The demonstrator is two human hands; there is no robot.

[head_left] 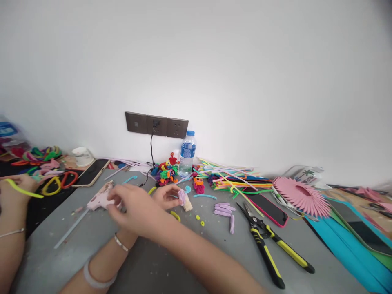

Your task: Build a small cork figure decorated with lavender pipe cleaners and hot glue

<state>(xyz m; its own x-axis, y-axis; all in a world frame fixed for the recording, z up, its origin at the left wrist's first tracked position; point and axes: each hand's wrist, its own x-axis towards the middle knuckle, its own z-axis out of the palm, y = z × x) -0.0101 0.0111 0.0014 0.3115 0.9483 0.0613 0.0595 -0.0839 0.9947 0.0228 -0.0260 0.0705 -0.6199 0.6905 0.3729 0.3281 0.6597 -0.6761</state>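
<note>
My arms cross over the grey table. My left hand (167, 199), reaching past the right wrist, pinches a small lilac and cream fuzzy piece (184, 200) between thumb and fingers. Left of it, my right hand (133, 206) has its fingers and thumb around one end of a pale pink hot glue gun (99, 199). A long translucent glue stick (71, 229) sticks out of the gun's back. To the right lie short lilac pipe-cleaner pieces (223, 209). Small yellow-green bits (200, 220) rest closer to my left hand.
Pliers-like cutters (266, 241) lie open at right, by a phone (269, 209). A water bottle (187, 153) stands against the wall near pipe-cleaner bundles (239, 179). At far left, another person's hand (18, 190) holds a yellow pipe cleaner (23, 190). A cable (151, 151) hangs from the socket.
</note>
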